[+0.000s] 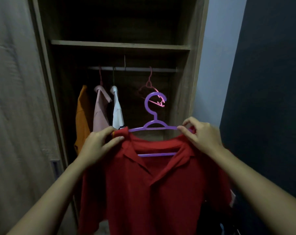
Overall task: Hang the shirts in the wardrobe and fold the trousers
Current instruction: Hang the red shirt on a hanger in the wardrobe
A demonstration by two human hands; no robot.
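Hands hold a red shirt [152,192] on a purple hanger [154,116] in front of the open wardrobe [186,82]. Left hand [99,143] is closed around the shirt's left shoulder, with the thumb and fingers pinching the collar fabric over the end of the hanger arm. Right hand [203,133] is closed in a pinch at the opposite side, thumb and forefinger gripping the right hanger arm where the shirt's shoulder meets it. The shirt hangs down between both forearms, collar open and facing the camera; the hanger's lower bar shows through the neck opening. The hanger hook points upward and is below the rail [132,69], not touching it.

Inside the wardrobe, the rail runs across beneath a wooden shelf [120,44]. Three garments hang at its left portion: an orange shirt [82,116], a pink shirt [101,112] just beside it, and a white shirt [117,114] to the right of that. An empty pink hanger [149,85] hangs on the right portion of the rail, directly behind the purple hook. The compartment above the shelf is dark. A pale wall [218,56] stands to the right of the wardrobe, and the wardrobe door [16,99] fills the left side of the view.
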